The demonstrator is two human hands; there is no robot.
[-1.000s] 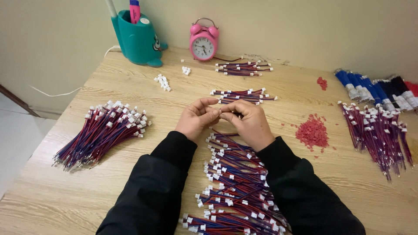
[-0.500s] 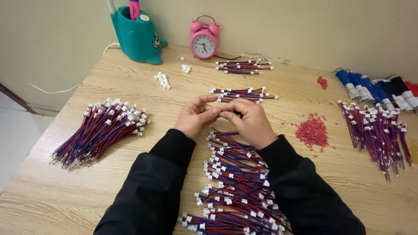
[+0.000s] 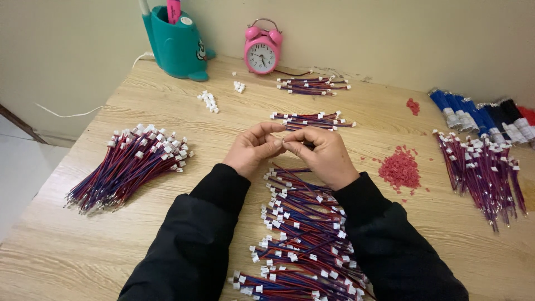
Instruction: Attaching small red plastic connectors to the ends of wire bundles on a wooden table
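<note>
My left hand (image 3: 253, 149) and my right hand (image 3: 323, 155) meet fingertip to fingertip above the wooden table (image 3: 223, 117), pinching a small white connector on a red-and-blue wire (image 3: 285, 142) between them. The wire itself is mostly hidden by my fingers. Directly beneath my wrists lies a long pile of wires with white connectors (image 3: 304, 234), running toward me between my black sleeves.
A big wire bundle (image 3: 131, 167) lies at the left and another (image 3: 482, 170) at the right. Small wire groups (image 3: 312, 120) (image 3: 313, 85), loose white connectors (image 3: 209, 101), red bits (image 3: 399, 169), a pink alarm clock (image 3: 262, 54), a teal holder (image 3: 175, 44) and blue and black rolls (image 3: 479, 114) sit farther back.
Both hands stay together at the same spot; only the fingers shift slightly around the connector.
</note>
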